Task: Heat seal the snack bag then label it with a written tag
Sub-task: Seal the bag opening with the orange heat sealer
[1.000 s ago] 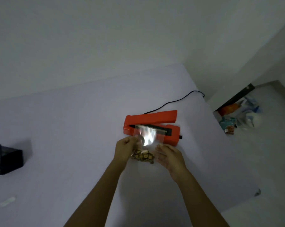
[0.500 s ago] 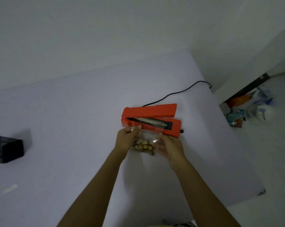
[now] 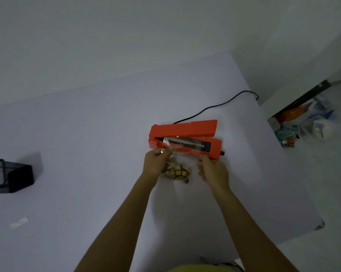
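Both hands pinch the clear snack bag by its top corners, left hand at one, right hand at the other, its mouth laid across the open orange heat sealer near the table's far right edge. The film is nearly invisible; only the brown snacks show. A black mesh holder is cut off at the left edge, and a pale strip there is too blurred to identify

Both bare forearms reach forward from the bottom edge, converging ahead. Left hand knuckles-up, fingers curled, thumb and forefinger pinching the near left corner of the clear snack bag. Right hand back-up, fingers curled, fingertips pinching the bag's right edge; wrists level, hands apart.
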{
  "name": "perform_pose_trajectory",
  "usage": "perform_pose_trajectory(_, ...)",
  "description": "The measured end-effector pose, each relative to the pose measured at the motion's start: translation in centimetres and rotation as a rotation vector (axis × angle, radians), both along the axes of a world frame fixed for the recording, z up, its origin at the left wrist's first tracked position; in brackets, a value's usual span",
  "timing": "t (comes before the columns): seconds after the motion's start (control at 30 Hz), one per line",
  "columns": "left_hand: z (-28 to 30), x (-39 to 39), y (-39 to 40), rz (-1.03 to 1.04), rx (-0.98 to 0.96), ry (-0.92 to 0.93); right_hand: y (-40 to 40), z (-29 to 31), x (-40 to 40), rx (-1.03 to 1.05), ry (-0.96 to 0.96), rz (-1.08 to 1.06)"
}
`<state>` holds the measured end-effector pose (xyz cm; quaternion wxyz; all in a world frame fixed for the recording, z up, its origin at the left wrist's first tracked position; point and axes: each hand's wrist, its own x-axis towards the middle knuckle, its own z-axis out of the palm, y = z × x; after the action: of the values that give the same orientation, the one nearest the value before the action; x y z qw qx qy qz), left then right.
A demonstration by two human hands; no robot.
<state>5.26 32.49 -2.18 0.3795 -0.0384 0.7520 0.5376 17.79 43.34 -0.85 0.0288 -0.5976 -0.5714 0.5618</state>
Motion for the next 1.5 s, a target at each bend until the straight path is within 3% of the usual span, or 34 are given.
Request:
perform_pose_trajectory(0.13,-0.3,-0.1,0.1,0.002,-0.014,-0.003,0.6,1.9,0.4,0.391,-0.125,-0.025)
perform_pose_trajectory(0.27,-0.4,-0.2,0.1,0.016,-0.004,-0.009,1.9,5.4,-0.5,0.578,0.141,-0.086)
perform_pose_trajectory(0.37,-0.5,-0.3,0.1,0.011,-0.007,-0.008,2.4,7.7,-1.5,0.523,0.287,-0.018)
perform_pose_trajectory(0.47,-0.6,-0.4,0.1,0.006,-0.007,0.005,2.7,7.9,-1.8,0.508,0.306,0.014)
perform_pose_trajectory(0.87,-0.8,-0.4,0.2,0.034,0.014,0.011,3.9,4.1,0.6,0.504,0.122,0.012)
perform_pose_trajectory(1.5,-0.9,-0.6,-0.7,-0.01,0.055,-0.032,5.6,0.7,1.6,0.438,0.012,0.123)
